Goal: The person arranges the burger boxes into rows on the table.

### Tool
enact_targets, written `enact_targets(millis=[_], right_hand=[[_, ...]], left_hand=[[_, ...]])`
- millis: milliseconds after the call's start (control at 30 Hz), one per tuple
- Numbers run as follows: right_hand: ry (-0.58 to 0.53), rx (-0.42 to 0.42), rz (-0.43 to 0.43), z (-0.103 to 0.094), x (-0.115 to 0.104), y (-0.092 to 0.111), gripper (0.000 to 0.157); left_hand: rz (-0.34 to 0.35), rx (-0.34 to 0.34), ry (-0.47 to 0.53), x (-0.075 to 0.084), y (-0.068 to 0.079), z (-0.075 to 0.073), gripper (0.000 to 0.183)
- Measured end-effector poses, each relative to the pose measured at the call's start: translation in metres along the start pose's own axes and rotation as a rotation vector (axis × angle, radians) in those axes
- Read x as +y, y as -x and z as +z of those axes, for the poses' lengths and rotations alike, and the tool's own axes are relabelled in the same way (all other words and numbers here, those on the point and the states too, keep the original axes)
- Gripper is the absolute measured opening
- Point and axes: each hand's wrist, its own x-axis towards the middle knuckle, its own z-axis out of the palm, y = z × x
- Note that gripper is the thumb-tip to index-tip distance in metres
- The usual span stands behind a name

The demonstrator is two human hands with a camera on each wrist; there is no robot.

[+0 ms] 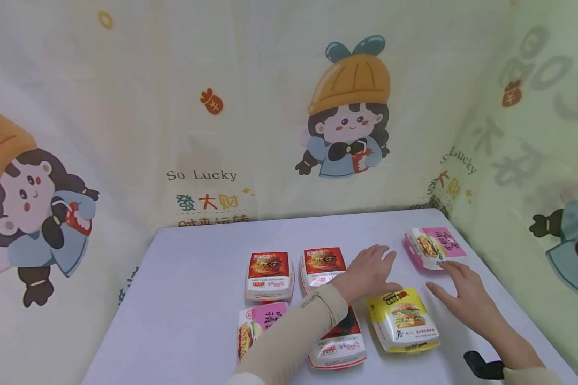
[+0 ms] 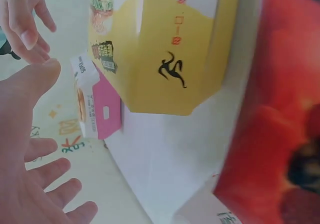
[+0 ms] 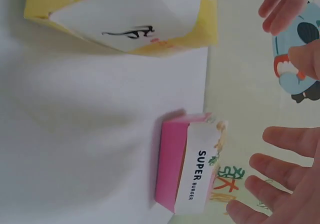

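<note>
My left hand [image 1: 366, 275] reaches over the table, fingers spread, just behind a yellow burger box [image 1: 404, 321]. Its thumb overlaps the box's back edge in the head view; in the left wrist view, nothing lies between thumb and fingers. My right hand [image 1: 474, 302] hovers to the right of the yellow box, thumb and fingers apart and holding nothing. Its fingertips overlap the front of a pink-and-white burger box [image 1: 435, 248] in the head view. The right wrist view shows that box's "SUPER BURGER" side [image 3: 195, 169] apart from the fingers.
Two red-and-white burger boxes stand in the back row, one left [image 1: 268, 275] and one right [image 1: 318, 264]. Another red-and-white box [image 1: 338, 347] and a pink one [image 1: 257, 326] stand in front, partly behind my left sleeve [image 1: 294, 334]. Printed cloth [image 1: 270, 133] hangs behind the white table [image 1: 183, 310].
</note>
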Motion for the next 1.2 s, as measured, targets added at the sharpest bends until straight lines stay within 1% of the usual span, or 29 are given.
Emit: enact_targets(millis=[167,300,400,600,800,900,1100,1200], right_hand=[[0.033,0.013,0.030,-0.002,0.005,-0.009,0.074],[0.034,0.036,0.040,-0.004,0.010,-0.016,0.073],[0.030,0.028,0.066,-0.005,0.014,-0.022,0.073],[0.053,0.015,0.117,-0.007,0.023,-0.032,0.076],[0.078,0.013,0.171,-0.006,0.027,-0.039,0.083],[0.079,-0.006,0.205,-0.004,0.029,-0.045,0.089],[0.078,-0.034,0.263,-0.001,0.026,-0.058,0.100],[0.076,-0.046,0.289,0.000,0.025,-0.064,0.105]], left_hand=[[0.001,-0.012,0.001,0.004,-0.011,-0.001,0.080],[0.006,-0.010,-0.011,0.005,-0.018,-0.002,0.079],[0.010,-0.008,-0.013,0.005,-0.024,-0.003,0.078],[0.006,-0.021,0.018,0.005,-0.034,-0.005,0.080],[0.009,-0.032,0.036,0.006,-0.044,-0.003,0.080],[0.021,-0.032,0.030,0.007,-0.049,-0.001,0.080],[0.049,-0.024,0.004,0.007,-0.056,0.000,0.078],[0.042,-0.044,0.013,0.008,-0.060,0.000,0.076]])
